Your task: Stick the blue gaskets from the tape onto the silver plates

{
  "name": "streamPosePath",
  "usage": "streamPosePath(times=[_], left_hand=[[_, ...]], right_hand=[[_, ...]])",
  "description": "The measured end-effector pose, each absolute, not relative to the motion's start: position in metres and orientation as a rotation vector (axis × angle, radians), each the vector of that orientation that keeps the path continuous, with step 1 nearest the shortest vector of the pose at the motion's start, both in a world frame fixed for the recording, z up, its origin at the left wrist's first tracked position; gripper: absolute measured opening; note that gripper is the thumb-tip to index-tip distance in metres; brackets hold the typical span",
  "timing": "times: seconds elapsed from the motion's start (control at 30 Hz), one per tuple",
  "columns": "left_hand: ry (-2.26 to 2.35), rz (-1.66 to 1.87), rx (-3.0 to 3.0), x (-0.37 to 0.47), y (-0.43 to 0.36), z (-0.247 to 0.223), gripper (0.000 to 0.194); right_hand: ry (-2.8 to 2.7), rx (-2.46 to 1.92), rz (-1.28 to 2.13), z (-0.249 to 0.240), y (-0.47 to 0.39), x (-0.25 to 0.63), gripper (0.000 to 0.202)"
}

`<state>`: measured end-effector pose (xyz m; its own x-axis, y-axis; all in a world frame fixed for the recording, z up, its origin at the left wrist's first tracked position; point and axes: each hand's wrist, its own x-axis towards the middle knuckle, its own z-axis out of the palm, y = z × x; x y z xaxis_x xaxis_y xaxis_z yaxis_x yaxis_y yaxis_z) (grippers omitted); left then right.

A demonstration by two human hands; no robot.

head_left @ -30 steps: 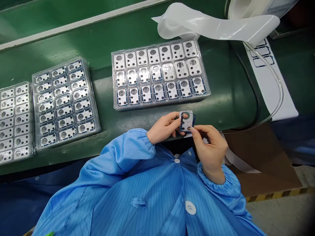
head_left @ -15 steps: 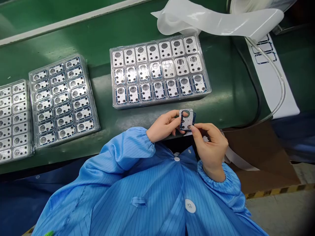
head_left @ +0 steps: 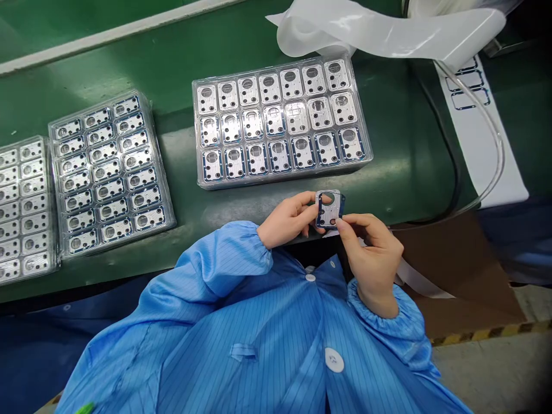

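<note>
Held above the bench's front edge is a small silver metal plate [head_left: 329, 210] with a large round opening, smaller holes and a dark blue frame-shaped gasket along its edges. My left hand [head_left: 290, 217] is closed on the plate's left side, some fingers behind it. The thumb and forefinger of my right hand [head_left: 370, 248] pinch at the lower right corner, touching the gasket there. Whether the gasket lies fully flat cannot be made out. Just beyond my hands, a clear plastic tray [head_left: 276, 181] holds similar plates in rows, some blue-edged; one middle-row pocket shows only clear plastic.
Two more clear trays of plates [head_left: 115, 250] [head_left: 52, 265] stand at left on the green bench [head_left: 181, 144]. A white liner strip [head_left: 388, 43] curls at the back. Right of it lie a white sheet with blue frames [head_left: 495, 155] and a clear tube [head_left: 500, 146]. Brown cardboard [head_left: 470, 276] is below.
The blue gasket's right side, which stuck out past the plate, now lies closer along its edge. My right hand has shifted slightly to the right, still pinching the corner.
</note>
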<state>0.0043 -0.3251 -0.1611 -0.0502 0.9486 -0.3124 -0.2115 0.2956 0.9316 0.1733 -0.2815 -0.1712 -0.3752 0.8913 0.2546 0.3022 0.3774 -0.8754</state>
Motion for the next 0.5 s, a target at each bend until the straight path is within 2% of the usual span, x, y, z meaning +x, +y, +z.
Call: streamPosePath(times=[0.5], left_hand=[[1.248, 1.126, 0.797, 0.0045, -0.3247, -0.1621, 0.032]], right_hand=[[-1.935, -1.03, 0.892, -0.1694, -0.2805, 0.1727, 0.007]])
